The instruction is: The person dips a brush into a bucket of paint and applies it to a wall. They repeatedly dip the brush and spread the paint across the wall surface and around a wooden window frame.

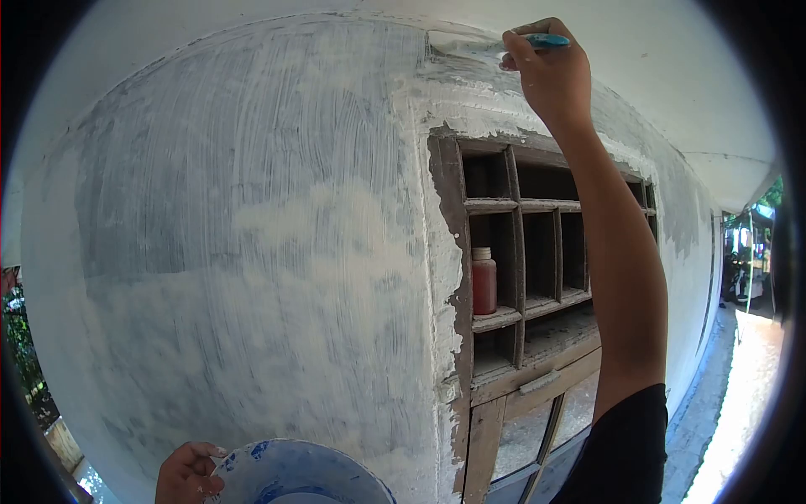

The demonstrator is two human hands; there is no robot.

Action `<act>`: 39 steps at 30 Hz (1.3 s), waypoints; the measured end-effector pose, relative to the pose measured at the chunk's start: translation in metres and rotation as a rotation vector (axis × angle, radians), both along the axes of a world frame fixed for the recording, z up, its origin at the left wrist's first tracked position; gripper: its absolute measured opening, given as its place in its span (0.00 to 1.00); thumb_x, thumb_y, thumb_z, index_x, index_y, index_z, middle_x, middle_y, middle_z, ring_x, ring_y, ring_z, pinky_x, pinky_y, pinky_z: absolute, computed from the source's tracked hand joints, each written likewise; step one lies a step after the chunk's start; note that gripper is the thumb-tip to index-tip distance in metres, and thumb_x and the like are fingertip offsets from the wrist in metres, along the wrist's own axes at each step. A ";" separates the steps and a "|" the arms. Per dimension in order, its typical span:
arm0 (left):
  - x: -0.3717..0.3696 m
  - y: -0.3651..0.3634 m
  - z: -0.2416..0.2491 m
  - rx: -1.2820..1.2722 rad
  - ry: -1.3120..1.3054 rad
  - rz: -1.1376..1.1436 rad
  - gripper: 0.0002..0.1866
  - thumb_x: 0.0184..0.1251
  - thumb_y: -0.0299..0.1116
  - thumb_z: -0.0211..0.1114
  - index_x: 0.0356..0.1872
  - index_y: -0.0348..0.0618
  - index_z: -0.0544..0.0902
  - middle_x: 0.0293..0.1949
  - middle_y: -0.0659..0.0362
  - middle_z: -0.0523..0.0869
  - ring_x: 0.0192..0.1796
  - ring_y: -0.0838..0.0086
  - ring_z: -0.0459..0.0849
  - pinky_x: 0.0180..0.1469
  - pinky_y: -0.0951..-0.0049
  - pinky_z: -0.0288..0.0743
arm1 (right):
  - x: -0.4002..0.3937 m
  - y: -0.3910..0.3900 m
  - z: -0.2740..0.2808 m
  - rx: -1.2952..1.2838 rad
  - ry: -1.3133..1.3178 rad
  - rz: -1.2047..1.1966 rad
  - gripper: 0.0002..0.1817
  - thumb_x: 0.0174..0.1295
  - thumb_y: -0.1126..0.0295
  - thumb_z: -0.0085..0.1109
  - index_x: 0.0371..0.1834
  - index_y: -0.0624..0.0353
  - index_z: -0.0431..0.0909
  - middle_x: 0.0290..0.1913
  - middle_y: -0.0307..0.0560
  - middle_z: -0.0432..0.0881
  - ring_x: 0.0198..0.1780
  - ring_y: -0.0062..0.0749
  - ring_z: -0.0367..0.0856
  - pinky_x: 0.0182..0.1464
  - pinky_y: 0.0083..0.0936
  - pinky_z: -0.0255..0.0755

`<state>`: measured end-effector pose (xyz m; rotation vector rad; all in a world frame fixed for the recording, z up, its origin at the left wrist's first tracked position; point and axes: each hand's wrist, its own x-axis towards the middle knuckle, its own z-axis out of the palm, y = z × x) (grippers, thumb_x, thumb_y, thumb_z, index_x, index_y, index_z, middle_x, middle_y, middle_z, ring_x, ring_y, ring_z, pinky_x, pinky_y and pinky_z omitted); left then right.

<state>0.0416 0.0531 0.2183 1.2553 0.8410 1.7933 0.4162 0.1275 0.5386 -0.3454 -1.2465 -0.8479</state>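
My right hand (550, 71) is raised high, its fingers closed round the blue handle of a paintbrush (547, 40). It is close to the wall strip above the wooden window frame; the bristles are hard to make out. Low in the view, my left hand (189, 475) grips the rim of a paint bucket (294, 458) stained with blue. Some whitish paint shows inside at the bottom edge. White streaks of paint cover much of the grey wall (252, 210) in front of me.
A weathered wooden frame with small compartments (533, 252) is set into the wall on the right. One compartment holds a bottle with reddish contents (484, 281). The white ceiling (663, 76) meets the wall just above my right hand. A sunlit path (743, 395) runs along the far right.
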 end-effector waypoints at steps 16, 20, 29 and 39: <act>0.011 -0.007 0.002 -0.035 0.160 -0.062 0.21 0.52 0.36 0.67 0.46 0.37 0.74 0.35 0.63 0.78 0.35 0.82 0.73 0.38 0.84 0.65 | -0.026 -0.062 0.023 -0.222 0.010 -0.005 0.10 0.53 0.70 0.57 0.27 0.69 0.72 0.20 0.48 0.76 0.21 0.30 0.78 0.24 0.26 0.72; 0.007 -0.008 -0.001 -0.033 0.175 -0.042 0.20 0.53 0.35 0.67 0.45 0.38 0.74 0.36 0.63 0.78 0.35 0.82 0.74 0.38 0.84 0.66 | -0.027 -0.050 0.066 -0.161 0.046 0.118 0.12 0.54 0.70 0.57 0.25 0.71 0.72 0.21 0.51 0.77 0.21 0.32 0.78 0.22 0.28 0.74; 0.018 -0.001 -0.003 0.039 -0.028 0.007 0.15 0.43 0.19 0.52 0.37 0.31 0.73 0.32 0.49 0.82 0.32 0.69 0.83 0.36 0.76 0.76 | -0.016 -0.013 0.037 0.118 0.126 -0.153 0.13 0.52 0.66 0.56 0.32 0.68 0.74 0.24 0.49 0.81 0.28 0.30 0.82 0.34 0.20 0.75; 0.019 -0.009 0.007 0.003 0.226 -0.093 0.20 0.54 0.37 0.65 0.45 0.38 0.74 0.37 0.63 0.78 0.39 0.81 0.74 0.41 0.84 0.65 | -0.010 -0.005 -0.006 0.316 0.028 0.054 0.15 0.45 0.67 0.66 0.28 0.61 0.68 0.24 0.44 0.80 0.24 0.30 0.80 0.28 0.24 0.73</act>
